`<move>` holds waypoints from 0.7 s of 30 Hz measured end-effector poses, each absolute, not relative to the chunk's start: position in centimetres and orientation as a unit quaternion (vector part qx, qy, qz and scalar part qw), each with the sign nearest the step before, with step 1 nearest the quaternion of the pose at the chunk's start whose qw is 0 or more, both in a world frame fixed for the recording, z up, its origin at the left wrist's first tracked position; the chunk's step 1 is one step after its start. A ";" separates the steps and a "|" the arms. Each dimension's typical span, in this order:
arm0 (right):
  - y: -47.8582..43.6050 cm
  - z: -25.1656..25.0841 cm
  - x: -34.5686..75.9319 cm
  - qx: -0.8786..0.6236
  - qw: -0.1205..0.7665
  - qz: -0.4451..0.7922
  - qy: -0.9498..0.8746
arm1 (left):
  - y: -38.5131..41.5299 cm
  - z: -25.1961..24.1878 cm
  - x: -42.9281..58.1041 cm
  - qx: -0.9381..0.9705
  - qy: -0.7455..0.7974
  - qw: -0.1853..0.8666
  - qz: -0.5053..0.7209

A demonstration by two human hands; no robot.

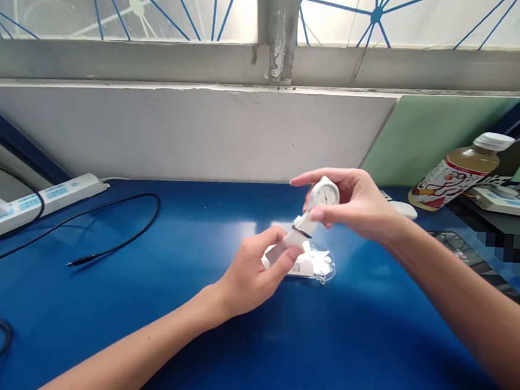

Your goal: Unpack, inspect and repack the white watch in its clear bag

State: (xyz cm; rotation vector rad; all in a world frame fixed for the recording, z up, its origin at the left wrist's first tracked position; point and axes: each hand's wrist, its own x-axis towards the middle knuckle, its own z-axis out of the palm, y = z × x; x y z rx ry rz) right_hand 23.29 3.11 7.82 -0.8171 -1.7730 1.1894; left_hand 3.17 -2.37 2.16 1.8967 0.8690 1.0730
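Between my hands is a white device (325, 193) with a round, dial-like head and a narrow rectangular body, tilted up to the right. A dark band crosses it where the head part meets the body. My left hand (257, 272) grips the lower body between thumb and fingers. Up at the round head, my right hand (352, 204) pinches with the thumb in front and fingers behind, its index finger stretched out to the left. Beneath the device lies a clear-edged white item (324, 265) with a small metal chain, partly hidden by my left hand.
On the blue table (145, 306), a black cable (123, 248) curves at left near a white power strip (59, 196). A drink bottle (460, 170) leans at the right, beside a white rounded object (404, 210) and a dark phone-like slab (461, 248). A wall and windows stand behind.
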 end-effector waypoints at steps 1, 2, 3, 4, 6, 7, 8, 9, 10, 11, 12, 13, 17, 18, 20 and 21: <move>3.2 7.2 22.7 -0.310 0.460 0.512 -0.656 | -2.5 2.4 3.3 0.704 0.343 0.475 0.402; 3.2 6.6 22.1 -0.295 0.483 0.551 -0.613 | -2.7 2.5 3.6 0.650 0.326 0.568 0.385; 3.1 5.8 21.5 -0.285 0.491 0.586 -0.578 | -2.9 2.6 3.8 0.605 0.309 0.640 0.360; 2.9 5.1 21.0 -0.284 0.489 0.618 -0.546 | -3.1 2.6 4.1 0.564 0.295 0.691 0.341; 2.4 3.9 20.1 -0.277 0.484 0.663 -0.500 | -3.3 2.3 4.6 0.493 0.273 0.764 0.315; 2.2 3.4 19.8 -0.270 0.475 0.684 -0.484 | -3.4 2.1 4.9 0.462 0.266 0.787 0.311; 2.0 3.1 19.6 -0.259 0.463 0.708 -0.467 | -3.4 1.8 5.1 0.435 0.261 0.803 0.312; 1.9 2.8 19.5 -0.242 0.449 0.733 -0.450 | -3.4 1.6 5.2 0.412 0.258 0.815 0.315; 1.8 2.6 19.4 -0.224 0.436 0.756 -0.434 | -3.4 1.4 5.4 0.395 0.255 0.823 0.318; 1.7 2.5 19.3 -0.205 0.424 0.776 -0.420 | -3.4 1.3 5.4 0.382 0.253 0.829 0.321; 1.7 2.5 19.3 -0.188 0.414 0.791 -0.409 | -3.3 1.2 5.5 0.374 0.249 0.834 0.321; 1.7 2.5 19.3 -0.177 0.407 0.801 -0.402 | -3.3 1.2 5.5 0.369 0.245 0.838 0.318; 1.5 2.7 19.4 -0.167 0.391 0.817 -0.389 | -3.2 1.3 5.4 0.370 0.232 0.852 0.289; 1.4 2.7 19.4 -0.169 0.392 0.818 -0.385 | -3.2 1.3 5.4 0.372 0.232 0.854 0.280; 1.1 2.9 19.3 -0.176 0.398 0.818 -0.375 | -3.1 1.3 5.4 0.374 0.239 0.855 0.267; 1.0 3.0 19.3 -0.182 0.402 0.818 -0.369 | -3.1 1.3 5.4 0.375 0.246 0.855 0.262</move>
